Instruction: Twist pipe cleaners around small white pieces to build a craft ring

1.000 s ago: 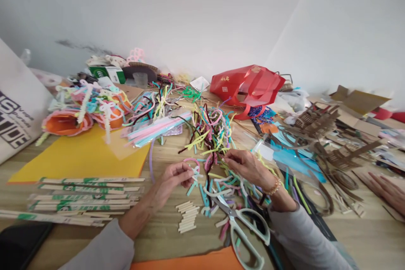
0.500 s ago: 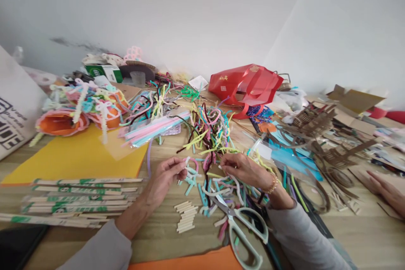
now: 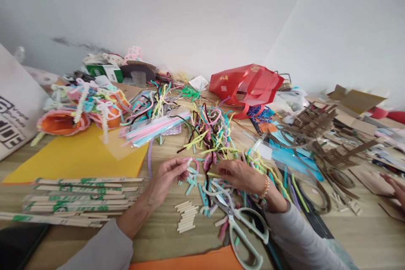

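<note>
My left hand is closed, with thumb and forefinger pinching a short white pipe cleaner piece that sticks up past the fingertips. Below it lie short light-blue pipe cleaner pieces. My right hand is turned palm down, its fingers curled together over loose pipe cleaners; whatever is in them is hidden. Beneath that hand, white-handled scissors rest on the table among pipe cleaner strands. Short wooden stick pieces lie in a small group between my forearms. The tangled pile of coloured pipe cleaners spreads beyond my hands.
Left are yellow sheets, wrapped chopsticks and orange cups trimmed with pipe cleaners. A red bag lies at the back. Brown cardboard pieces cover the right side, where another person's hand shows. Orange paper lies in front.
My right hand has moved slightly left and down, toward the strands by the scissors. My left hand stays nearly in place with the white piece. The other person's hand has shifted right.
</note>
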`<control>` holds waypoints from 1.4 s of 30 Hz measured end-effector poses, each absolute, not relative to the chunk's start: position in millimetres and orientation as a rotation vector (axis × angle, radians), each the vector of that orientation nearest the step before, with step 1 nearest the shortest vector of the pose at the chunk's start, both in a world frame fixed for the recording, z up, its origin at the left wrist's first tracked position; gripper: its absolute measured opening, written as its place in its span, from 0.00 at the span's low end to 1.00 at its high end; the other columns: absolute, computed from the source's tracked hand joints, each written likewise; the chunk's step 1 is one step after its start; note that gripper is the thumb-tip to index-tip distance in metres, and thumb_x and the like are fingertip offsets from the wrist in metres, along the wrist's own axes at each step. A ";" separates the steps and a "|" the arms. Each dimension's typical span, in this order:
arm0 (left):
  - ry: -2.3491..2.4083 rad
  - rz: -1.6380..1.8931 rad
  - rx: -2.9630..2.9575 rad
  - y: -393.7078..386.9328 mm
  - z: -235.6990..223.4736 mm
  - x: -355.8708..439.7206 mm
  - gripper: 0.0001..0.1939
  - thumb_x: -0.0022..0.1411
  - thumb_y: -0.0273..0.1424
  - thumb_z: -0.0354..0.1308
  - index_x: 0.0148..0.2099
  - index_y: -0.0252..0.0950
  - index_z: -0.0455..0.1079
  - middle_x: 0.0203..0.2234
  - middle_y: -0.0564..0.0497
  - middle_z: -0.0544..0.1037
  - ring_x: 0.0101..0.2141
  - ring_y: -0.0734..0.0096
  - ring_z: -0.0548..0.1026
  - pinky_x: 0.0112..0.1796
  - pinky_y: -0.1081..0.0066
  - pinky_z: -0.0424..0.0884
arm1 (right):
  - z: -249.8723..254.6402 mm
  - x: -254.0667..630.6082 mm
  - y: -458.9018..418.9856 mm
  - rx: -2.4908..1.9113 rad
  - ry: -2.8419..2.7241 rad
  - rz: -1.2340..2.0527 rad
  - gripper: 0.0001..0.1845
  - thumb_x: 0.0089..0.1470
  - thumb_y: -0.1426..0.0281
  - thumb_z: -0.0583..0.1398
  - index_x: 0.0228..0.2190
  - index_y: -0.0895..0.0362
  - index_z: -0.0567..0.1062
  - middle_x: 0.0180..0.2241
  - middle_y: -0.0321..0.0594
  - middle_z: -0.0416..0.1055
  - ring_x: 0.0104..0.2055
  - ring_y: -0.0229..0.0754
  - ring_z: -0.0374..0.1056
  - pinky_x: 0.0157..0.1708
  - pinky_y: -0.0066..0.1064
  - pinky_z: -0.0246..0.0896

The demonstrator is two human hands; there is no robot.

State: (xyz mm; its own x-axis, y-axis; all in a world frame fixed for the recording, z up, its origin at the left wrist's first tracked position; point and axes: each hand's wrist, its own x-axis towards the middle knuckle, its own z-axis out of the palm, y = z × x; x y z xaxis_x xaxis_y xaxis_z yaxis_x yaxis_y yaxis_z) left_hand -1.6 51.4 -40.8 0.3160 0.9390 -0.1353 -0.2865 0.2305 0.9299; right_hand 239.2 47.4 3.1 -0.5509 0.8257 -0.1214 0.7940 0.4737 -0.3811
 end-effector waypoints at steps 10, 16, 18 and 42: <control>0.811 0.943 0.987 51.3 -48.4 -2.6 0.09 0.54 0.34 0.63 0.32 0.32 0.71 0.22 0.53 0.75 0.25 0.76 0.70 0.30 0.75 0.64 | 9.4 233.9 47.1 -1.350 -2.387 0.750 0.04 0.54 0.73 0.56 0.29 0.58 0.71 0.29 0.37 0.68 0.30 0.36 0.62 0.32 0.27 0.54; 0.759 0.817 1.015 46.5 -52.2 -0.8 0.10 0.54 0.35 0.63 0.34 0.32 0.72 0.25 0.50 0.78 0.27 0.71 0.74 0.33 0.71 0.68 | 4.7 222.9 44.3 -1.141 -1.891 1.541 0.16 0.54 0.58 0.57 0.29 0.59 0.70 0.24 0.35 0.68 0.23 0.33 0.63 0.21 0.23 0.55; 0.762 0.788 1.038 45.0 -50.5 -0.3 0.11 0.54 0.35 0.63 0.35 0.31 0.73 0.25 0.49 0.78 0.28 0.70 0.74 0.33 0.71 0.68 | -1.1 216.2 42.0 -1.118 -1.849 1.644 0.17 0.53 0.56 0.59 0.30 0.59 0.70 0.23 0.34 0.69 0.22 0.32 0.64 0.20 0.22 0.55; 0.748 0.746 1.225 42.1 -40.1 0.4 0.11 0.56 0.37 0.60 0.31 0.33 0.71 0.24 0.50 0.76 0.27 0.72 0.72 0.32 0.73 0.68 | -10.5 199.2 35.6 -1.073 -1.782 1.729 0.19 0.53 0.55 0.58 0.32 0.60 0.72 0.23 0.34 0.69 0.21 0.30 0.62 0.20 0.21 0.56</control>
State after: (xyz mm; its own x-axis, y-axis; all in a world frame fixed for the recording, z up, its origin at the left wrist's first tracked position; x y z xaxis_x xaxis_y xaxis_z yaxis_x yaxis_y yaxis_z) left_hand 0.4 42.1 -40.1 0.5533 0.8274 -0.0962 -0.0939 0.1766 0.9798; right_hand 199.2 35.6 -10.5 -0.6063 0.7685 -0.2046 0.2275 -0.0788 -0.9706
